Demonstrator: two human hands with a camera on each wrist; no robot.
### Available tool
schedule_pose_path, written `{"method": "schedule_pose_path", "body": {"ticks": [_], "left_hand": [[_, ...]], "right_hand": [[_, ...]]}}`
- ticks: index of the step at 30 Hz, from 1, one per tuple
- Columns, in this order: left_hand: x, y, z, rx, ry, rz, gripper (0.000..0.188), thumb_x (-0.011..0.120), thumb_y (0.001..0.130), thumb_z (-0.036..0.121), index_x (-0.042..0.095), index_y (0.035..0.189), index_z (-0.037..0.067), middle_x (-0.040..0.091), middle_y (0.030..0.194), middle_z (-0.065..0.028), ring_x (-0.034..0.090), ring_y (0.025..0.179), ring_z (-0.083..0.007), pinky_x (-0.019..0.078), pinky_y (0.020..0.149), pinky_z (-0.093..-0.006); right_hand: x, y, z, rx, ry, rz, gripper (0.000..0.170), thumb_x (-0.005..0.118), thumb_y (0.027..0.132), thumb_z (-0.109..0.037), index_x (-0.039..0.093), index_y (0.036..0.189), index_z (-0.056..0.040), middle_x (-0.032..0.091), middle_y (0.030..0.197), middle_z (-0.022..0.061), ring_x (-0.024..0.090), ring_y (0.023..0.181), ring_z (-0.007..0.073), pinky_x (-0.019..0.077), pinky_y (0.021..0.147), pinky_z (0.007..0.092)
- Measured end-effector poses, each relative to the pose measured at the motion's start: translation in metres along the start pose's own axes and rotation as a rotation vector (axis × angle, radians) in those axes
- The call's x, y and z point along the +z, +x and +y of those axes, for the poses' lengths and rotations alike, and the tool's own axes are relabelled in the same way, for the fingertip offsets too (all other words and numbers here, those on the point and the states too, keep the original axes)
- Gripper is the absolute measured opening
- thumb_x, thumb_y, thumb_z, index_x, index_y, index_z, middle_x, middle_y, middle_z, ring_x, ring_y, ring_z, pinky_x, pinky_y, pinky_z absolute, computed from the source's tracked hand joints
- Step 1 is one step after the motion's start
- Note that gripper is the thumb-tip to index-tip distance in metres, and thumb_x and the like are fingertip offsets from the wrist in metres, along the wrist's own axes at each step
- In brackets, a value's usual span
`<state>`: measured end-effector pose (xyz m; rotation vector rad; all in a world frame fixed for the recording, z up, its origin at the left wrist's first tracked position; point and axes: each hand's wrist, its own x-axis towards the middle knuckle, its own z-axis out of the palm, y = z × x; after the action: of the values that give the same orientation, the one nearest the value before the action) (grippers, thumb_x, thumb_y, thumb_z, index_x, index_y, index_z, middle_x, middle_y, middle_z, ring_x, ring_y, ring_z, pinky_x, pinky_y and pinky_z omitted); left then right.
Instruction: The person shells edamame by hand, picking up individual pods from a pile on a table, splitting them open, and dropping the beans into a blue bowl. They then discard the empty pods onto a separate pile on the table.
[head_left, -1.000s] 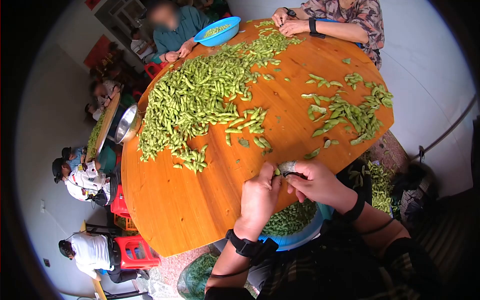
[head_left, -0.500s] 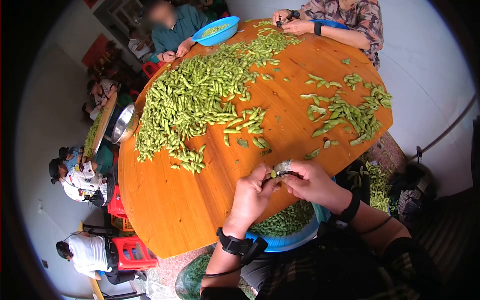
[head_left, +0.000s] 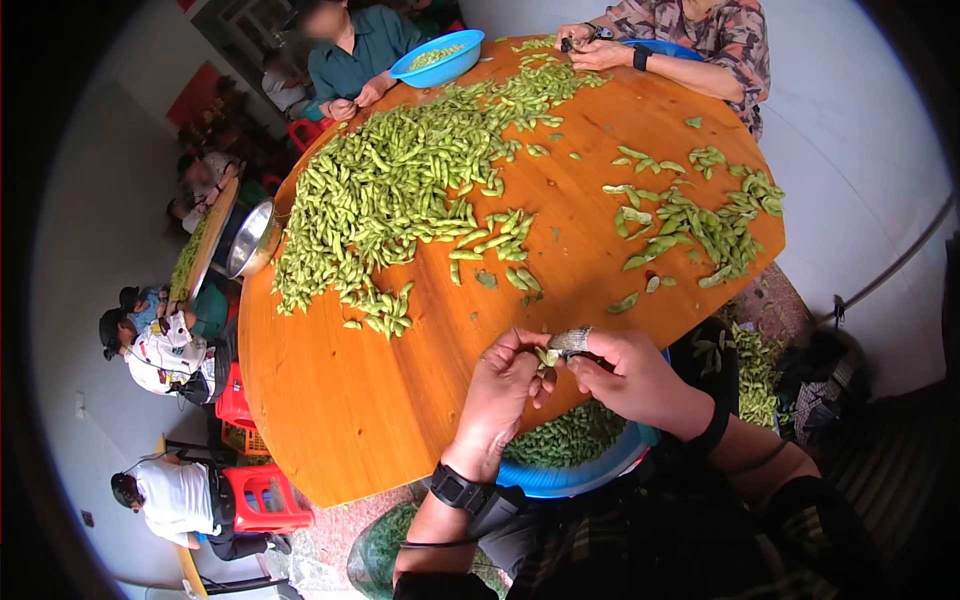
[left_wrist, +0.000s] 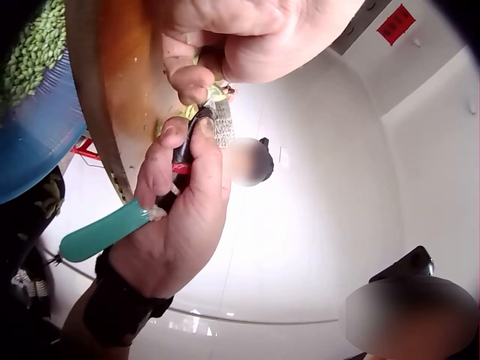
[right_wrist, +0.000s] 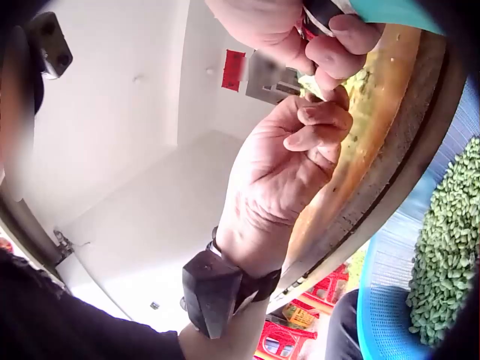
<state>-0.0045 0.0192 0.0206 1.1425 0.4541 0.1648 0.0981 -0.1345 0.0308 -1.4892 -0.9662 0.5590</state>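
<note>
Between both hands, above the table's near edge, is a small pale green pod [head_left: 547, 357]. My left hand [head_left: 497, 388] pinches it between thumb and finger, the other fingers loosely bent. Against the pod, my right hand [head_left: 645, 378], its index finger wrapped in grey mesh, grips a small dark tool with a red band [left_wrist: 181, 166] and a teal handle [left_wrist: 105, 231]. In the right wrist view the left palm [right_wrist: 277, 176] faces the camera. A blue basin [head_left: 560, 484] of shelled green beans [head_left: 565, 436] stands below the hands.
A big heap of green pods [head_left: 390, 180] covers the far left of the wooden table [head_left: 340, 420]; a smaller pile [head_left: 715, 235] lies at right. Two people sit across, by a blue bowl [head_left: 440, 60]. More pods [head_left: 757, 375] lie low at right, beside the table.
The left hand has turned a little and its lower fingers now show under the pod. More of the pod's pale side is visible between the hands. The right hand stays close beside it.
</note>
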Motion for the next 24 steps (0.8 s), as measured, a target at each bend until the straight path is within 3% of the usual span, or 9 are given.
{"method": "schedule_pose_path", "body": {"ticks": [3, 6, 7, 8, 11, 12, 14, 17, 24], "left_hand": [[0.007, -0.020, 0.003, -0.052, 0.292, 0.105, 0.020, 0.042, 0.094, 0.000, 0.056, 0.109, 0.001, 0.062, 0.084, -0.0056, 0.055, 0.058, -0.0085, 0.0424, 0.047, -0.0201], [0.008, -0.050, 0.006, -0.001, 0.735, 0.010, 0.014, 0.053, 0.091, 0.003, 0.062, 0.101, 0.001, 0.062, 0.078, -0.0075, 0.061, 0.063, -0.0134, 0.0484, 0.054, -0.0270], [0.008, -0.054, 0.006, 0.053, 0.859, -0.010, 0.012, 0.055, 0.091, 0.004, 0.063, 0.098, 0.001, 0.062, 0.078, -0.0098, 0.063, 0.064, -0.0162, 0.0495, 0.057, -0.0296], [0.010, -0.054, 0.012, 0.057, 0.864, -0.005, 0.012, 0.055, 0.091, 0.004, 0.063, 0.098, 0.001, 0.062, 0.078, -0.0098, 0.063, 0.064, -0.0162, 0.0495, 0.057, -0.0296], [0.015, -0.040, 0.030, 0.246, 1.124, -0.057, 0.008, 0.058, 0.088, 0.004, 0.064, 0.093, 0.001, 0.062, 0.079, -0.0147, 0.065, 0.069, -0.0275, 0.0507, 0.062, -0.0353], [0.016, -0.024, 0.037, 0.358, 1.169, 0.033, 0.008, 0.058, 0.087, 0.003, 0.064, 0.093, 0.001, 0.062, 0.082, -0.0163, 0.065, 0.071, -0.0319, 0.0514, 0.064, -0.0380], [0.017, 0.020, 0.048, 0.530, 1.289, 0.230, 0.011, 0.057, 0.084, 0.000, 0.063, 0.093, 0.001, 0.062, 0.091, -0.0190, 0.063, 0.076, -0.0381, 0.0520, 0.068, -0.0434], [-0.002, 0.096, 0.050, 0.682, 1.515, 0.469, 0.018, 0.055, 0.083, -0.001, 0.063, 0.098, 0.003, 0.059, 0.104, -0.0213, 0.062, 0.081, -0.0400, 0.0518, 0.073, -0.0478], [-0.020, 0.110, 0.048, 0.508, 1.490, 0.355, 0.021, 0.061, 0.082, 0.004, 0.063, 0.103, 0.001, 0.061, 0.105, -0.0189, 0.061, 0.092, -0.0398, 0.0501, 0.081, -0.0441]], "right_hand": [[-0.014, 0.001, 0.015, 0.090, 0.021, 0.067, 0.023, 0.052, 0.092, -0.002, 0.062, 0.113, -0.0035, 0.055, 0.073, -0.0033, 0.051, 0.063, 0.0029, 0.0437, 0.057, 0.0208], [-0.064, 0.011, 0.042, 0.017, -0.307, 0.238, 0.024, 0.049, 0.092, -0.001, 0.062, 0.112, -0.0043, 0.055, 0.074, -0.0029, 0.052, 0.063, 0.0051, 0.0441, 0.058, 0.0218], [-0.083, 0.014, 0.047, -0.001, -0.372, 0.317, 0.017, 0.052, 0.088, -0.002, 0.062, 0.102, -0.0006, 0.058, 0.069, 0.0085, 0.054, 0.059, 0.0150, 0.0439, 0.056, 0.0288], [-0.096, 0.019, 0.058, -0.048, -0.372, 0.400, 0.013, 0.051, 0.090, -0.002, 0.061, 0.098, 0.0009, 0.056, 0.067, 0.0085, 0.053, 0.059, 0.0151, 0.0435, 0.055, 0.0301], [-0.114, 0.020, 0.029, 0.359, -0.098, 0.306, 0.007, 0.052, 0.091, -0.003, 0.056, 0.089, 0.0033, 0.054, 0.065, 0.0079, 0.052, 0.059, 0.0141, 0.0424, 0.055, 0.0301], [-0.114, 0.020, 0.035, 0.357, -0.095, 0.309, 0.007, 0.052, 0.091, -0.003, 0.056, 0.089, 0.0033, 0.054, 0.065, 0.0079, 0.052, 0.059, 0.0141, 0.0424, 0.055, 0.0301], [-0.111, 0.019, 0.049, 0.039, -0.364, 0.334, 0.010, 0.052, 0.092, -0.005, 0.054, 0.087, 0.0029, 0.052, 0.063, 0.0064, 0.051, 0.058, 0.0124, 0.0412, 0.054, 0.0298], [-0.110, 0.016, 0.041, 0.147, -0.261, 0.338, 0.011, 0.053, 0.091, -0.006, 0.052, 0.084, 0.0026, 0.051, 0.061, 0.0072, 0.050, 0.057, 0.0120, 0.0403, 0.053, 0.0304], [-0.112, 0.013, 0.059, 0.091, -0.276, 0.341, 0.010, 0.054, 0.090, -0.005, 0.050, 0.084, 0.0019, 0.045, 0.059, 0.0104, 0.043, 0.055, 0.0131, 0.0369, 0.052, 0.0321]]}}
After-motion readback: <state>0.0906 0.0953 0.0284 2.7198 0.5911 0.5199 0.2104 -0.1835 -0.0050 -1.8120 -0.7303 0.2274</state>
